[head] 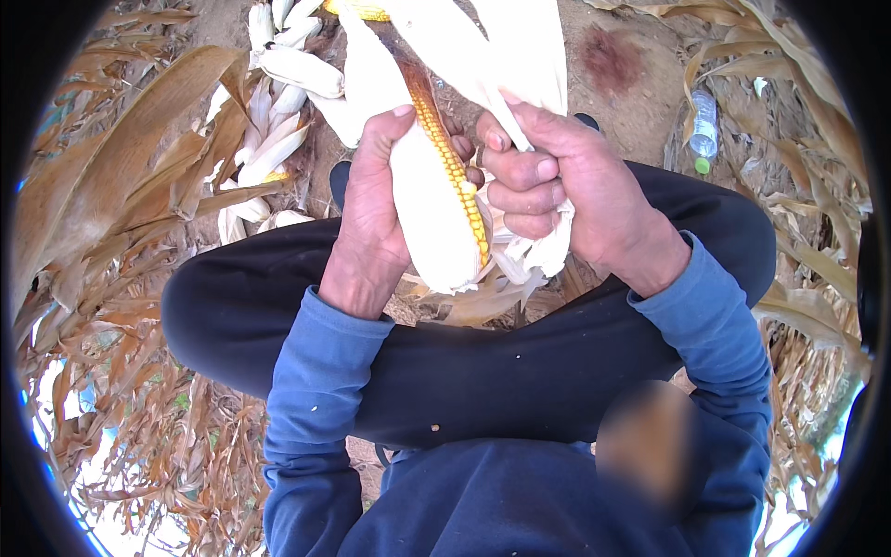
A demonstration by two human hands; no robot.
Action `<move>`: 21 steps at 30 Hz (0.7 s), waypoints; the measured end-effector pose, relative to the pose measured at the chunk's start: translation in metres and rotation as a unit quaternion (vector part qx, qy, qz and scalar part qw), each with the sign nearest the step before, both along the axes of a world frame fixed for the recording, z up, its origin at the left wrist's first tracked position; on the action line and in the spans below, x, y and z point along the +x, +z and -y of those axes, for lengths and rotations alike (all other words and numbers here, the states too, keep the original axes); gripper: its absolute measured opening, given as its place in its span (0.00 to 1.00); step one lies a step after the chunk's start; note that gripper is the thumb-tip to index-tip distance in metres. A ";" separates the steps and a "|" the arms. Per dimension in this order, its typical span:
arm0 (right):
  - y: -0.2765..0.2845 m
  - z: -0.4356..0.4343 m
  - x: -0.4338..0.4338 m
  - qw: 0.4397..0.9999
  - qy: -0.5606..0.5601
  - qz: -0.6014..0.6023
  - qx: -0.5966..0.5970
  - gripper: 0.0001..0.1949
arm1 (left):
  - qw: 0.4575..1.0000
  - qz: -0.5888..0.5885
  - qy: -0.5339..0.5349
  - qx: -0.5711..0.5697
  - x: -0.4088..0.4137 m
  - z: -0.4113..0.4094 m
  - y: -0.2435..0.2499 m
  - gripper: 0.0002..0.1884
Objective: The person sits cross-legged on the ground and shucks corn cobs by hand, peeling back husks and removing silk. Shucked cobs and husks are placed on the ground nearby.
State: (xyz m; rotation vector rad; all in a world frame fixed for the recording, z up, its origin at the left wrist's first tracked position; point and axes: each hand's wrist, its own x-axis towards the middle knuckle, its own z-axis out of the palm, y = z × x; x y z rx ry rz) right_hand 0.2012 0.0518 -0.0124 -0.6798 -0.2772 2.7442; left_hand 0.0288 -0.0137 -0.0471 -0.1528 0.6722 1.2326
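An ear of corn (pixel 456 177) with yellow kernels showing along one side lies in my left hand (pixel 379 188), its thumb pressed on the pale husk that still covers the near side. My right hand (pixel 571 177) is closed around a bunch of white husk leaves (pixel 463 52), just right of the ear. These leaves spread upward past both hands, over-bright in places. Crumpled husk pieces (pixel 550 254) hang below my right fist. The far tip of the ear is partly hidden by dark silk and husk.
Several ears in pale husks (pixel 303 69) lie on the soil at the upper left. Another yellow ear (pixel 365 10) shows at the top edge. A clear plastic bottle (pixel 704 125) with a green cap lies at the right. Dry corn leaves (pixel 111 174) flank my crossed legs (pixel 487 376).
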 end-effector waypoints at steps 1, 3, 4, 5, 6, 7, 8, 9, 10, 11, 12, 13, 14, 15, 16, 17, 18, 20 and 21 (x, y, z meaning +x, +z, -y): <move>0.001 0.001 0.000 0.997 -0.033 0.049 0.043 0.14 | 0.999 -0.043 0.018 -0.019 0.000 0.001 0.000 0.20; 0.003 0.001 -0.002 0.976 -0.097 0.143 0.131 0.15 | 0.985 -0.167 0.039 -0.012 0.002 0.002 -0.009 0.16; 0.004 0.002 -0.004 0.969 -0.106 0.152 0.163 0.15 | 0.977 -0.206 0.042 -0.016 0.001 0.003 -0.011 0.16; 0.006 0.003 -0.005 0.954 -0.087 0.171 0.228 0.15 | 0.968 -0.245 0.046 -0.020 0.000 0.004 -0.011 0.17; 0.005 0.005 -0.005 0.935 -0.070 0.193 0.291 0.15 | 0.966 -0.254 0.057 -0.007 0.003 0.002 -0.008 0.17; 0.004 0.008 -0.005 0.910 -0.051 0.214 0.351 0.15 | 0.963 -0.262 0.068 0.006 0.008 0.000 0.000 0.18; 0.005 0.009 -0.003 0.876 -0.026 0.275 0.396 0.17 | 0.960 -0.270 0.079 0.020 0.011 -0.002 0.003 0.19; 0.004 0.011 -0.005 0.856 -0.005 0.304 0.417 0.17 | 0.958 -0.273 0.082 0.031 0.012 -0.001 0.002 0.20; 0.004 0.014 -0.008 0.835 0.016 0.333 0.438 0.18 | 0.956 -0.276 0.085 0.043 0.012 0.000 0.000 0.21; 0.002 0.017 -0.010 0.812 0.037 0.362 0.457 0.18 | 0.955 -0.279 0.089 0.054 0.012 0.002 -0.001 0.21; -0.005 0.022 -0.012 0.795 0.034 0.371 0.478 0.19 | 0.956 -0.278 0.087 0.043 0.012 0.002 -0.002 0.20; -0.008 0.026 -0.013 0.772 0.033 0.380 0.508 0.19 | 0.950 -0.298 0.088 0.040 0.012 0.004 -0.005 0.19; -0.008 0.029 -0.014 0.748 0.032 0.389 0.537 0.19 | 0.943 -0.318 0.088 0.037 0.014 0.005 -0.008 0.18; -0.009 0.031 -0.015 0.722 0.031 0.396 0.566 0.19 | 0.936 -0.338 0.090 0.034 0.015 0.008 -0.013 0.18; -0.012 0.034 -0.016 0.695 0.028 0.395 0.600 0.20 | 0.932 -0.346 0.104 0.032 0.017 0.008 -0.017 0.16; -0.010 0.036 -0.017 0.668 0.039 0.404 0.624 0.20 | 0.931 -0.349 0.104 0.029 0.016 0.010 -0.018 0.16; -0.008 0.038 -0.018 0.640 0.050 0.412 0.647 0.20 | 0.930 -0.352 0.103 0.027 0.017 0.012 -0.016 0.16; -0.006 0.042 -0.020 0.594 0.053 0.417 0.686 0.19 | 0.936 -0.327 0.130 0.005 0.018 0.018 -0.025 0.16; -0.007 0.044 -0.020 0.577 0.045 0.415 0.702 0.20 | 0.936 -0.331 0.118 0.002 0.017 0.021 -0.029 0.17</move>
